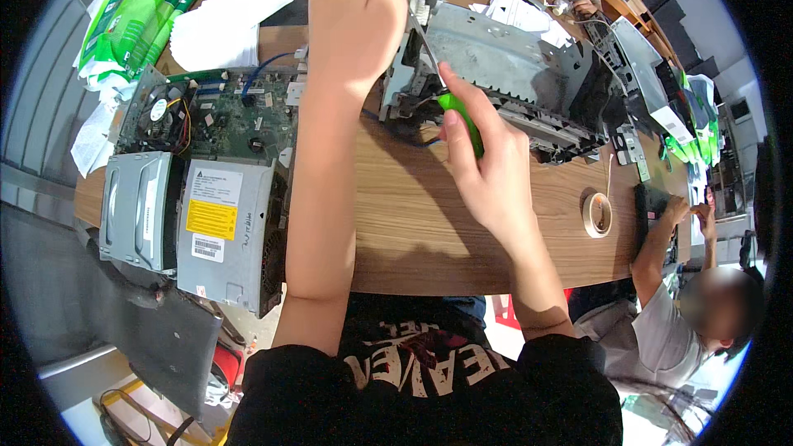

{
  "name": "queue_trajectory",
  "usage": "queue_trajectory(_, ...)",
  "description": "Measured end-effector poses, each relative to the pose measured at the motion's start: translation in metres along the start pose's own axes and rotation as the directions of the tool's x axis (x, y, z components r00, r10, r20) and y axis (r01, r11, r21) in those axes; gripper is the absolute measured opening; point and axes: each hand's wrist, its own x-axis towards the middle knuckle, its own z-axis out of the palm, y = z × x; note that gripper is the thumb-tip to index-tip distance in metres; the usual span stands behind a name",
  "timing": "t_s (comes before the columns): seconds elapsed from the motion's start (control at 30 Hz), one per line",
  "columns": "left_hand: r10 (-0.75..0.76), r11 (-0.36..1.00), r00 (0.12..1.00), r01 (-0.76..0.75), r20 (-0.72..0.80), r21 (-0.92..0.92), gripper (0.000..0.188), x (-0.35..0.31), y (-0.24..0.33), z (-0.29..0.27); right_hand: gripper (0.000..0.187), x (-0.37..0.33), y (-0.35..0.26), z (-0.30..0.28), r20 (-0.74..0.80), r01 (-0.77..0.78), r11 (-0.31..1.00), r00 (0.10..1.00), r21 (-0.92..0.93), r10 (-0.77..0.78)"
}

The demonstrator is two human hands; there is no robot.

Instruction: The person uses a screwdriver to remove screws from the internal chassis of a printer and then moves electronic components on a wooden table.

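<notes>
My right hand (496,161) is closed round the green handle of a screwdriver (462,116). Its thin metal shaft slants up and left to the end of a stripped machine chassis (496,54), a grey metal body with black plastic parts along its near side. Just left of that chassis end, my left hand (355,21) reaches to the far edge of the view. Its fingers bend away from me and are partly cut off, so what they grip, if anything, is hidden. My left forearm covers part of the table between the chassis and an opened computer case.
On the left lies the opened computer (239,124) with its circuit board, drive and power supply (219,215). Green plastic packs (140,12) and white papers (227,21) lie behind it. A tape roll (597,215) sits at right. Two other people work at the far and right sides.
</notes>
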Motion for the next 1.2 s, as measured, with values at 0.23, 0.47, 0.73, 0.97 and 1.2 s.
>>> queue_trajectory(0.23,-0.182,0.982,0.981,0.178,-0.065,-0.058,0.048,0.003,-0.009,-0.005,0.040,-0.003,-0.003,0.004,-0.053,0.000,0.997,0.999,-0.078,-0.004)
queue_trajectory(0.47,-0.007,1.000,0.993,0.011,-0.117,0.026,0.049,0.000,-0.024,-0.007,0.042,-0.011,-0.006,0.003,-0.034,-0.021,0.985,0.999,-0.170,0.015)
queue_trajectory(0.73,-0.069,0.994,0.996,0.063,-0.064,-0.085,0.046,-0.002,-0.019,-0.013,0.041,-0.012,-0.011,0.006,-0.065,-0.015,0.977,0.998,-0.212,0.002)
queue_trajectory(0.97,-0.257,0.965,0.953,0.262,0.159,-0.013,0.027,-0.007,-0.038,-0.010,0.040,-0.013,-0.014,0.010,-0.083,0.007,0.976,0.996,-0.218,-0.026)
queue_trajectory(1.2,-0.282,0.914,0.916,0.347,0.285,-0.210,0.019,-0.009,-0.048,-0.008,0.039,-0.015,-0.019,0.018,-0.088,-0.040,0.978,0.996,-0.207,0.022)
